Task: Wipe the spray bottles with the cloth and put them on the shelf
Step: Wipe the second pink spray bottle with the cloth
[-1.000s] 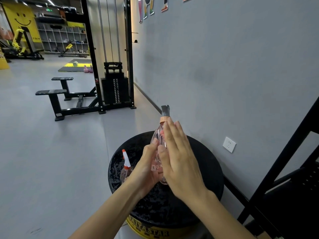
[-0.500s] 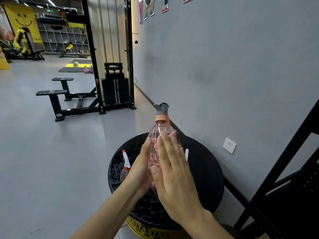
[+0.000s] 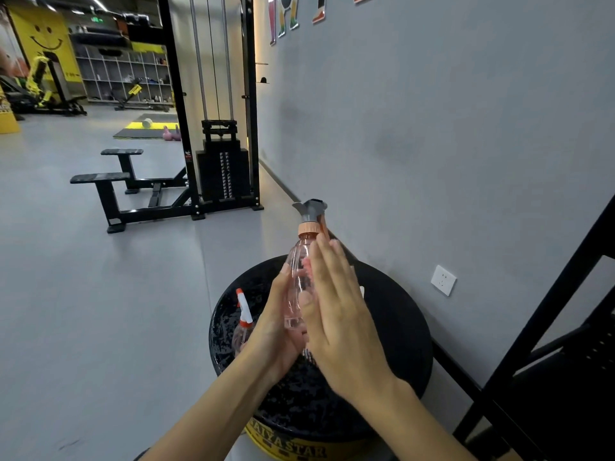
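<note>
Hands: left hand (image 3: 278, 324) grips the pink spray bottle (image 3: 299, 261) low, nozzle up over the bench (image 3: 396, 331) | right hand (image 3: 336, 311) flat, fingers straight, pressing its side | change: I see right palm back up near the collar | read: wiping strokes ongoing, shelving not yet due.

Spray bottle (image 3: 301, 281): clear pink body, peach-orange collar, grey trigger head. Second spray bottle (image 3: 244, 316), near the left edge of the round stand: clear body, white nozzle, orange-red tip and collar. Round stand (image 3: 392, 327): black top, white speckle on the left and near parts, plain black toward the right edge; side yellow with black lettering. Wall (image 3: 432, 128) grey, socket (image 3: 443, 280) white. Floor (image 3: 83, 294) light grey. Cable machine (image 3: 223, 174) black, silver rods. Rack (image 3: 549, 327) black. Far panel (image 3: 43, 44) yellow, black smiley. Mat (image 3: 146, 132) black and yellow.
</note>
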